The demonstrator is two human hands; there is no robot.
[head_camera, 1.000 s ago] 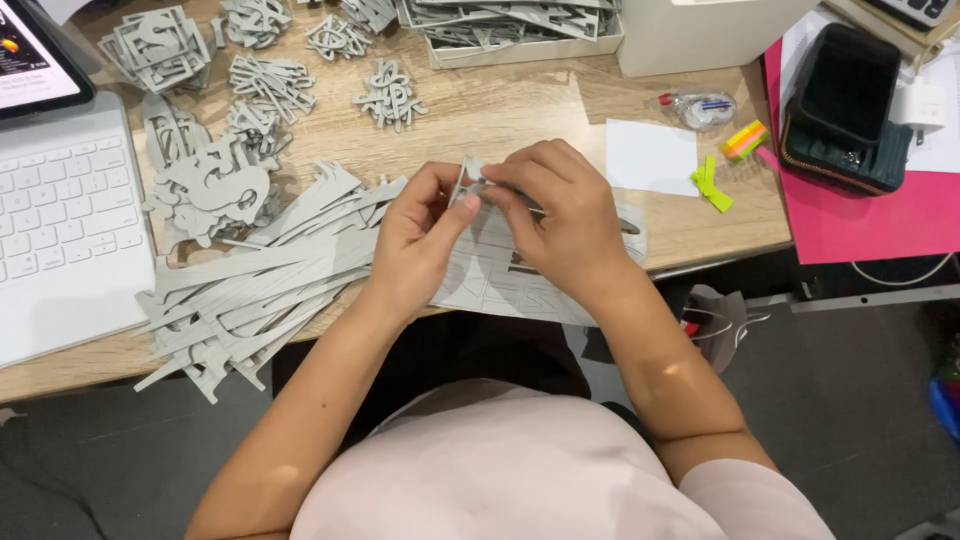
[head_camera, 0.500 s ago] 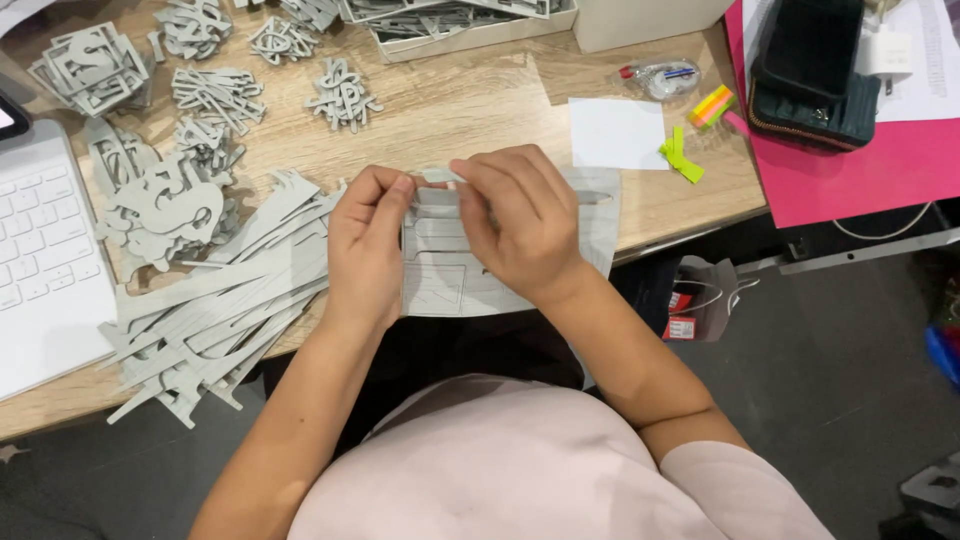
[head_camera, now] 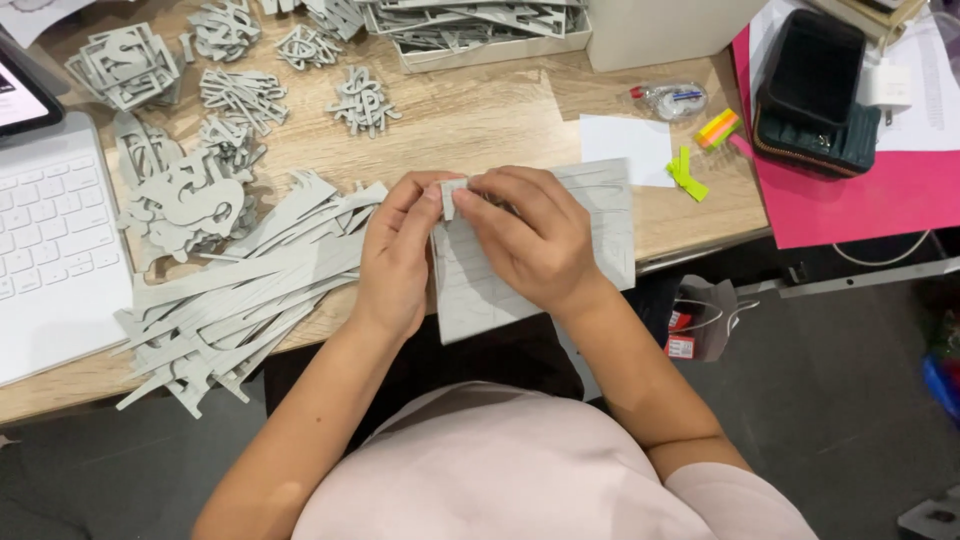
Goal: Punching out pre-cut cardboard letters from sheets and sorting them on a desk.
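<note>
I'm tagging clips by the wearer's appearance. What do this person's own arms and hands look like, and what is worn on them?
Both arms are bare from the shoulder area down. The left hand and right hand wear no gloves, and no rings, watch or bracelet show on them. The only clothing visible is a pale pink top, whose short sleeve ends near the right upper arm. Nails look short and unpainted.

A: What was hidden?
B: The right hand (head_camera: 535, 245) covered the grey card sheet's (head_camera: 480, 290) middle.
A: And cut off?
B: The white keyboard (head_camera: 45, 250) and pink paper (head_camera: 880, 200) ran past the edges.
</note>
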